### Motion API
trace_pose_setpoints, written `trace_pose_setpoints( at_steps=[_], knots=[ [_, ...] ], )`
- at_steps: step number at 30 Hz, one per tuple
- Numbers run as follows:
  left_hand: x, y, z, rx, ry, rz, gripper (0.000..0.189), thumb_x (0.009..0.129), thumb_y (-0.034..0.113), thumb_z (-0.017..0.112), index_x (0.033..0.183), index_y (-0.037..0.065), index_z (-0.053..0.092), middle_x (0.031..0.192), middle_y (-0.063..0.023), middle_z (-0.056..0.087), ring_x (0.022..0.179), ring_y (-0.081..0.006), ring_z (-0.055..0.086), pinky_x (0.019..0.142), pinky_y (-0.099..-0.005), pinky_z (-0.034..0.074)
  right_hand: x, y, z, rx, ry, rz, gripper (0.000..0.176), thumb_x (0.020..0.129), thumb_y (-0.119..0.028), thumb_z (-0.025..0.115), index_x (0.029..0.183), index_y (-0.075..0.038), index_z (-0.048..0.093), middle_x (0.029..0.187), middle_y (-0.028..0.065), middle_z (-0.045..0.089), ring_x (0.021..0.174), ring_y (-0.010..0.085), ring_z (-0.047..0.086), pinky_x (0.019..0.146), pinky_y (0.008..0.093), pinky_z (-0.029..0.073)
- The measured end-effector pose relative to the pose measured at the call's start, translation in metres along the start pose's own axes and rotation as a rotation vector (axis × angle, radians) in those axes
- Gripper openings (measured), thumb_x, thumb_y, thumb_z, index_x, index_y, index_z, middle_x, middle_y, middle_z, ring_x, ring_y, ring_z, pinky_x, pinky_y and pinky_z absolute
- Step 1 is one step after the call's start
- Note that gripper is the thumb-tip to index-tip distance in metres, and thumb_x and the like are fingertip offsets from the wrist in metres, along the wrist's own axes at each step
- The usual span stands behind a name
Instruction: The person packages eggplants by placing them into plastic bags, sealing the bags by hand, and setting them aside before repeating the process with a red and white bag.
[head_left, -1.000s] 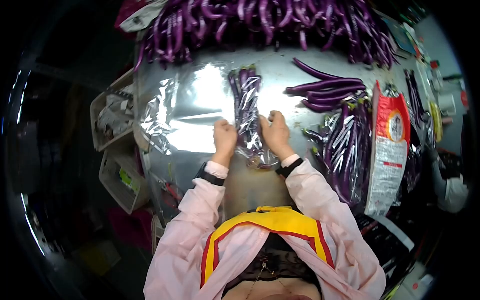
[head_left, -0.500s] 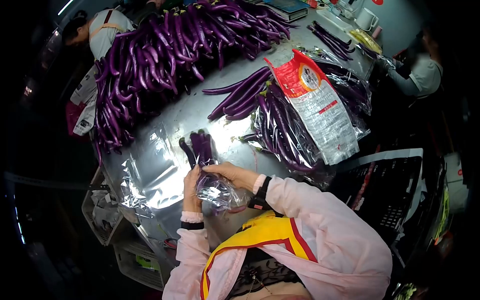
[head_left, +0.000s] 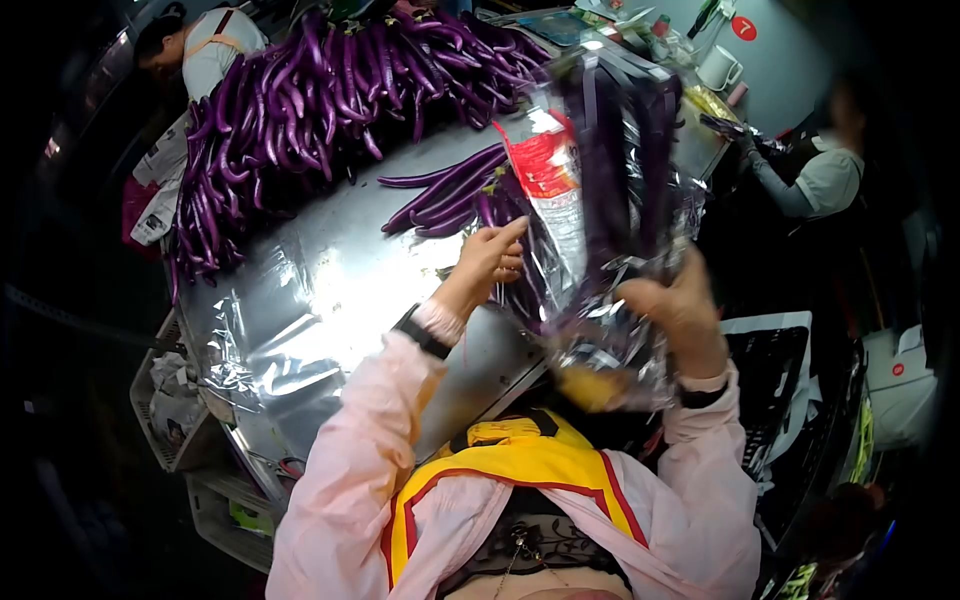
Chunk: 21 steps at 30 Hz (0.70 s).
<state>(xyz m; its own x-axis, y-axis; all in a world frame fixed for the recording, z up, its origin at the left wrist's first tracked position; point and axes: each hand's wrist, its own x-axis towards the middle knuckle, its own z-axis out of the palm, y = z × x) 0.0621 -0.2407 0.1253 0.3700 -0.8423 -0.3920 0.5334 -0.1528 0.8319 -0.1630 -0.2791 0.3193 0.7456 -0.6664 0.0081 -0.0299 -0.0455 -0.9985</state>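
My right hand (head_left: 690, 315) is wrapped round the lower end of a clear plastic bag of eggplants (head_left: 622, 160), lifted upright above the right side of the table and blurred by motion. Long purple eggplants show through the film. To its left, my left hand (head_left: 488, 262) has its fingers curled; whether anything is between them I cannot make out. Behind that hand, other bagged eggplants (head_left: 520, 300) lie on the table, partly hidden. A red and white printed bag (head_left: 550, 180) rests there, half covered by the raised bag. Several loose eggplants (head_left: 445, 195) lie just beyond my left hand.
A large heap of eggplants (head_left: 330, 100) covers the far side of the metal table (head_left: 320, 235). Clear plastic film (head_left: 290, 350) lies at the left. Plastic crates (head_left: 160, 430) stand below the left edge. One co-worker (head_left: 215, 45) is at far left, another (head_left: 825, 175) at right.
The bagged eggplants went from low in front of me to raised at the right, in my right hand. My left hand has left them and moved forward and right. The view has shifted slightly.
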Motion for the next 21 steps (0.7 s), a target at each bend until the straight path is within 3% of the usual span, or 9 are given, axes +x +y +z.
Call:
trace_pose_setpoints(
  at_steps=[3,5,6,9,11,13,18,20,21],
  knots=[
    [0.049,-0.003,0.03,0.025,-0.145,-0.055,0.038,0.093,0.031,0.074,0.11,0.0,0.06,0.089,-0.0041,0.064,0.066,-0.0113,0.061,0.055,-0.0249,0.052,0.022,-0.013,-0.053,-0.293,0.117,-0.232,0.058,0.078,-0.007,0.085,0.127,0.004,0.055,0.106,0.0092,0.07,0.09,0.0138,0.068,0.081,0.0289,0.057],
    [0.072,-0.025,0.05,-0.02,-0.043,0.142,0.03,0.093,0.015,0.069,0.116,-0.003,0.061,0.096,-0.0073,0.068,0.067,-0.0139,0.062,0.057,-0.0284,0.052,0.044,-0.019,-0.079,-0.459,0.215,-0.311,0.058,0.076,-0.011,0.086,0.123,0.005,0.055,0.103,0.0114,0.071,0.09,0.0159,0.069,0.081,0.0312,0.056],
    [0.072,-0.027,0.05,-0.018,-0.015,0.233,0.03,0.09,0.004,0.062,0.119,-0.004,0.062,0.104,-0.0102,0.07,0.074,-0.0166,0.065,0.065,-0.0315,0.053,0.054,-0.02,-0.088,-0.642,0.316,-0.305,0.058,0.075,-0.013,0.086,0.12,0.005,0.055,0.102,0.0137,0.071,0.089,0.0187,0.069,0.081,0.0328,0.056],
    [0.055,-0.025,0.019,0.004,0.151,0.552,0.033,0.089,0.004,0.055,0.119,-0.004,0.062,0.107,-0.0099,0.069,0.088,-0.0171,0.066,0.08,-0.0335,0.053,0.084,-0.005,-0.104,-1.011,0.52,-0.408,0.055,0.072,-0.021,0.087,0.109,0.002,0.053,0.095,0.021,0.067,0.087,0.0384,0.069,0.08,0.0438,0.054],
    [0.014,-0.018,-0.034,0.008,0.217,0.612,0.031,0.09,0.006,0.054,0.118,-0.004,0.063,0.106,-0.0091,0.069,0.089,-0.0158,0.064,0.081,-0.0318,0.052,0.105,0.025,-0.116,-1.276,0.575,-0.525,0.055,0.073,-0.023,0.085,0.109,0.0,0.052,0.098,0.0206,0.063,0.092,0.042,0.065,0.079,0.048,0.053],
    [-0.025,-0.031,-0.099,-0.009,0.425,0.623,0.035,0.091,0.006,0.055,0.125,-0.004,0.058,0.11,-0.0104,0.068,0.092,-0.0182,0.066,0.082,-0.0336,0.054,0.124,0.06,-0.122,-1.466,0.527,-0.58,0.051,0.076,-0.021,0.082,0.112,-0.003,0.049,0.108,0.0172,0.058,0.096,0.0374,0.064,0.076,0.0463,0.055],
    [-0.095,-0.101,-0.232,-0.08,0.744,0.601,0.051,0.091,0.006,0.06,0.138,-0.007,0.043,0.122,-0.0166,0.063,0.103,-0.0256,0.065,0.089,-0.0397,0.054,0.145,0.183,-0.097,-1.883,0.137,-0.301,0.039,0.079,-0.01,0.071,0.112,-0.005,0.05,0.105,0.0118,0.054,0.096,0.0302,0.062,0.067,0.0411,0.059],
    [-0.119,-0.13,-0.251,-0.012,1.102,0.247,0.064,0.09,0.012,0.068,0.143,-0.007,0.038,0.132,-0.0221,0.055,0.117,-0.0302,0.058,0.098,-0.0421,0.049,0.144,0.18,-0.088,-1.78,0.051,-0.307,0.04,0.077,-0.007,0.071,0.112,-0.004,0.05,0.107,0.0142,0.054,0.099,0.0319,0.06,0.071,0.0434,0.06],
    [-0.133,-0.129,-0.232,-0.017,1.116,0.234,0.064,0.09,0.012,0.068,0.143,-0.007,0.038,0.132,-0.0221,0.055,0.117,-0.0302,0.058,0.098,-0.0421,0.049,0.14,0.164,-0.085,-1.706,-0.056,-0.232,0.045,0.074,-0.006,0.073,0.113,-0.003,0.05,0.108,0.0157,0.053,0.099,0.0347,0.059,0.073,0.0441,0.06]
  ],
)
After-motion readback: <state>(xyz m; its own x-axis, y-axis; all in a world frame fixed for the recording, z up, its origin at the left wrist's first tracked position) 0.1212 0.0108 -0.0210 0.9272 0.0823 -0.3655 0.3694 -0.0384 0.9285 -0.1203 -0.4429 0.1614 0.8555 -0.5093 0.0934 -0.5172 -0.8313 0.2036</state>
